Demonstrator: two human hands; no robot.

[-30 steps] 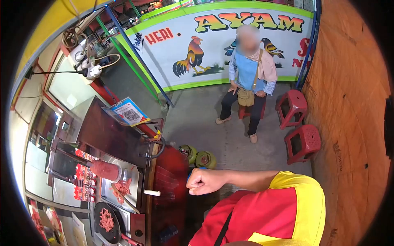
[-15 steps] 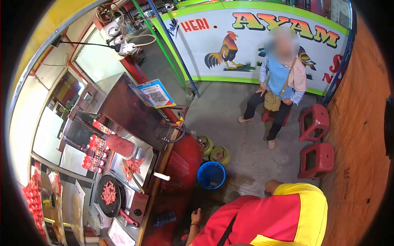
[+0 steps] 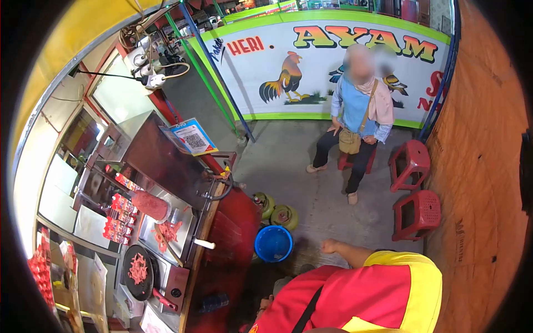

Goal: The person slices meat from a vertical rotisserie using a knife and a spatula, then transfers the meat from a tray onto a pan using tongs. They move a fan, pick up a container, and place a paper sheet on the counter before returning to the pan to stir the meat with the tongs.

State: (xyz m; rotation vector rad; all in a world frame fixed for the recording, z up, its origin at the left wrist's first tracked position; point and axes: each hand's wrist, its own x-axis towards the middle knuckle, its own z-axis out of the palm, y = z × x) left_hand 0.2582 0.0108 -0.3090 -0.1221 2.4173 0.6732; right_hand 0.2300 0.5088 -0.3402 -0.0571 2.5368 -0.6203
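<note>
My right hand [image 3: 331, 246] is held out from my yellow sleeve over the grey floor, to the right of a blue bucket [image 3: 273, 244]. Its fingers are curled in, and nothing shows sticking out of it. My left hand [image 3: 266, 303] hangs low beside the red front of the cart, mostly hidden by my red shirt, so its fingers are not clear. On the cart, a black frying pan [image 3: 137, 272] holds shredded reddish meat. Behind it, a metal tray [image 3: 186, 222] carries more meat, a knife with a white handle [image 3: 205, 243] and a meat cone [image 3: 151, 206] on a spit.
A person [image 3: 355, 105] sits on a red stool before a painted banner [image 3: 233, 83]. Two red stools [image 3: 416, 215] stand by an orange tarp [image 3: 472, 166]. Green gas cylinders [image 3: 284, 216] are behind the bucket. A QR code sign [image 3: 194, 137] stands above the cart.
My right hand has reached forward and left, away from my body. My left hand has drawn back, now mostly behind my shirt. The whole view has shifted slightly.
</note>
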